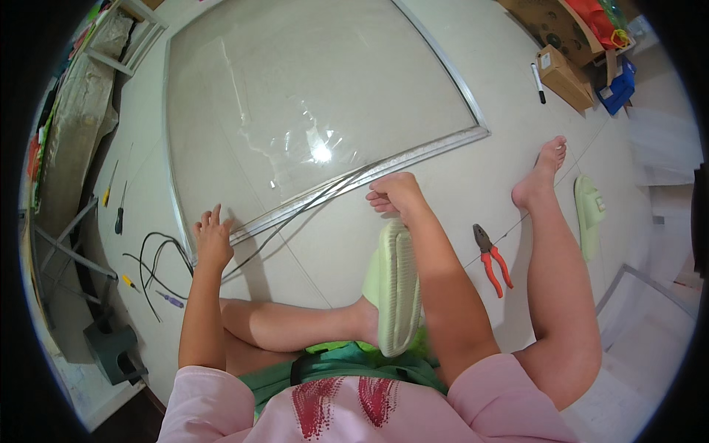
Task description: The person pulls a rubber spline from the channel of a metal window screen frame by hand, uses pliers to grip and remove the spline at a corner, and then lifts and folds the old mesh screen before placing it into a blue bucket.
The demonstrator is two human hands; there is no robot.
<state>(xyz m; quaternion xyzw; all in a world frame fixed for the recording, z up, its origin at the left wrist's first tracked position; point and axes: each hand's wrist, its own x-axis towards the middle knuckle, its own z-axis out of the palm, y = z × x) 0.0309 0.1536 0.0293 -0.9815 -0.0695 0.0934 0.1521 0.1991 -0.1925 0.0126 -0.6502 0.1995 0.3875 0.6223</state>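
On the tiled floor lies a large aluminium frame (476, 132) with a glossy transparent sheet (277, 83) across it. My left hand (214, 243) is over its near left corner, fingers apart; whether they touch the metal cannot be told. My right hand (396, 194) is just outside the near rail, its fingers curled and their inner side hidden. A thin dark cord (288, 219) runs slantwise over the near rail, between my hands. Its loose loops (160, 260) lie left of my left wrist.
Combination pliers with red handles (493, 263) lie right of my right forearm. Several screwdrivers (119, 216) are at left, near a metal stand (72, 255). A marker (538, 83), a cardboard box (564, 77) and a green slipper (588, 213) are at right. Another slipper (399, 288) is on my foot.
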